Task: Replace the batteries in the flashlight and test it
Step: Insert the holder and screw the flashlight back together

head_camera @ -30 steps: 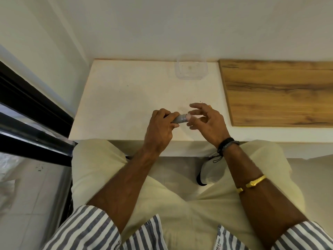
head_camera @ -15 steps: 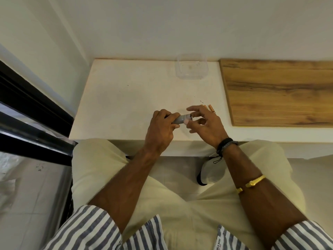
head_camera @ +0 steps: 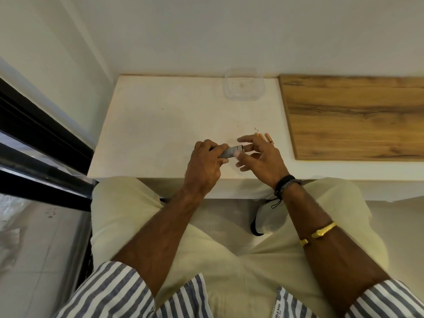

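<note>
Above white tabletop (head_camera: 160, 125): small grey cylindrical flashlight (head_camera: 230, 151) clamped in left hand (head_camera: 204, 166); right hand (head_camera: 261, 159) fingers spread at its open end. Copper-coloured batteries (head_camera: 266, 137) just beyond.

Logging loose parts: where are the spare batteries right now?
The batteries lie on the white table, just beyond the right hand, left of the wooden board.

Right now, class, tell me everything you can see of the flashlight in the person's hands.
The flashlight is a small grey cylinder that looks like metal. It lies roughly level above the white table, its open-looking end pointing right. The left hand wraps its left part, hiding it. The right hand has fingers touching the open end. Whether batteries sit inside cannot be seen.
</note>
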Demonstrator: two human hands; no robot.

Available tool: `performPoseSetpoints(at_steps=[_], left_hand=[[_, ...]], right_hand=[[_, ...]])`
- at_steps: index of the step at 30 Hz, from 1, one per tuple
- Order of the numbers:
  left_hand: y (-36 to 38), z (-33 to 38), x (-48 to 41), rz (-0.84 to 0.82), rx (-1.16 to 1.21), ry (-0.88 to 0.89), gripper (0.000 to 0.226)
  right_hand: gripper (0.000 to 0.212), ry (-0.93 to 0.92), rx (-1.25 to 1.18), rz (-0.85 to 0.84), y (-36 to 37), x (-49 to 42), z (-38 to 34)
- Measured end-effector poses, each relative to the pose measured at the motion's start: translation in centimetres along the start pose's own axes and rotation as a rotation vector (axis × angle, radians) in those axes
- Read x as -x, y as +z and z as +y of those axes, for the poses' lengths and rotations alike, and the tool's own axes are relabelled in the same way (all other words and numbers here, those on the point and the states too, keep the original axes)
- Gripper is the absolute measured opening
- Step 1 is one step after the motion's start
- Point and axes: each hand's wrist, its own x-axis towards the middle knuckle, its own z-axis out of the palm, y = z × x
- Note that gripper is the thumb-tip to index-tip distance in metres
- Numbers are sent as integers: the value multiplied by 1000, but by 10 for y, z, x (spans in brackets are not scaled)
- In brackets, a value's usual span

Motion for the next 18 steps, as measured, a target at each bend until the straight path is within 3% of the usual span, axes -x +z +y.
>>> performPoseSetpoints(at_steps=[2,5,9,11,13,15,18], left_hand=[[0,-1,-1,-2,-2,-15,33],[-1,-1,1,-4,-8,-1,33],[-1,2,1,-8,-30,68,33],[0,2,1,-14,-38,85,33],[1,0,0,-11,-20,58,33],[2,-1,0,-10,-9,30,32],[1,-3,-1,-2,-14,19,33]], right_hand=[[31,-81,57,-9,-1,-2,4],[17,-49,59,37,-1,-1,3],[56,83,227,127,0,0,0],[65,123,245,136,0,1,1],[52,122,115,87,0,1,2],[27,50,-27,7,-2,0,5],[34,-84,15,-15,-1,-3,10]])
